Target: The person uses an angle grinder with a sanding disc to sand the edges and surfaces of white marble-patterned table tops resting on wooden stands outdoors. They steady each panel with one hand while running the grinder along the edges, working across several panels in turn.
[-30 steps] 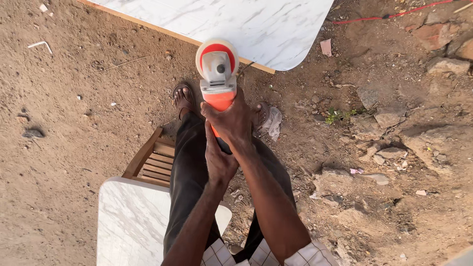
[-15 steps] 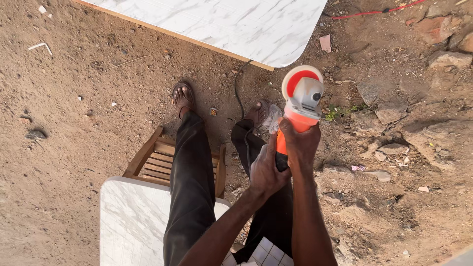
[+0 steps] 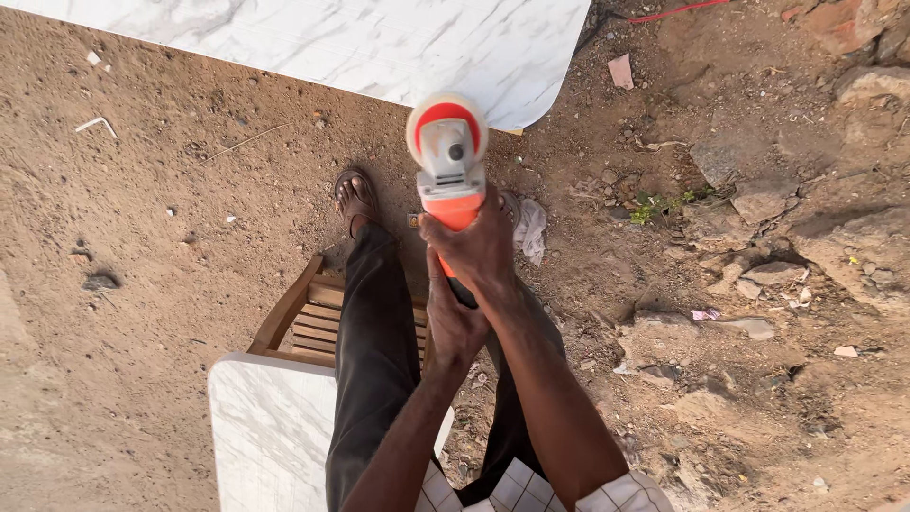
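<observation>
Head view, looking straight down: a person stands on bare, stony dirt and holds an orange-and-white angle grinder (image 3: 449, 161) out in front at about waist height, its round head pointing away from the body toward the rounded corner of a white marble-patterned slab (image 3: 398, 47) lying at the top of the frame. The tool hangs in the air, clear of both that slab and the ground. The right hand (image 3: 474, 248) is wrapped around the orange body just behind the head, fingers closed tight on it; the left hand (image 3: 455, 322) is closed around the dark rear handle directly behind, so the two fists sit in line, one behind the other, a grip that looks meant to keep a heavy, kicking tool steady. Both forearms run forward nearly parallel from checked sleeves at the bottom edge, wrists straight. Below them, dark trousers and a sandalled left foot (image 3: 354, 197) stand beside a slatted wooden frame (image 3: 313, 318) that carries a second white slab (image 3: 270, 431) at the lower left. A crumpled white rag (image 3: 529, 228) lies near the right foot.
</observation>
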